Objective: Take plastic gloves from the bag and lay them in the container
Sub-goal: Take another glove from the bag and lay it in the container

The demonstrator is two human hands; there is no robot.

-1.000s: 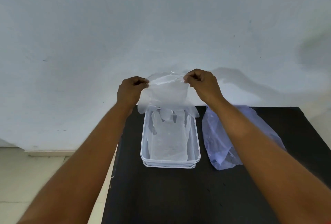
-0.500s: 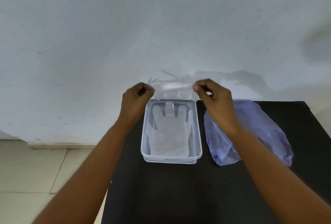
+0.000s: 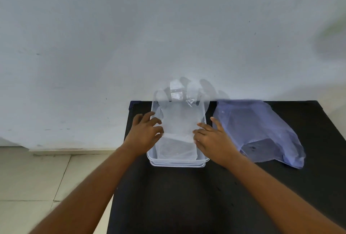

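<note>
- The left hand (image 3: 145, 132) and right hand (image 3: 215, 138) rest with fingers spread, tips pressing the glove's (image 3: 179, 119) side edges; neither seems to pinch it.
- The glove lies over the container (image 3: 177, 163), its fingers overhanging the far rim.
- The thin film may cling to the fingertips and lift out as the hands leave.
- The overhang may spring up instead of settling.
- The bag (image 3: 262, 129) lies just beside the container, so the right hand could drag it.

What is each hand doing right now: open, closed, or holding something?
Left hand: open, resting on the glove.
Right hand: open, touching the glove.
</note>
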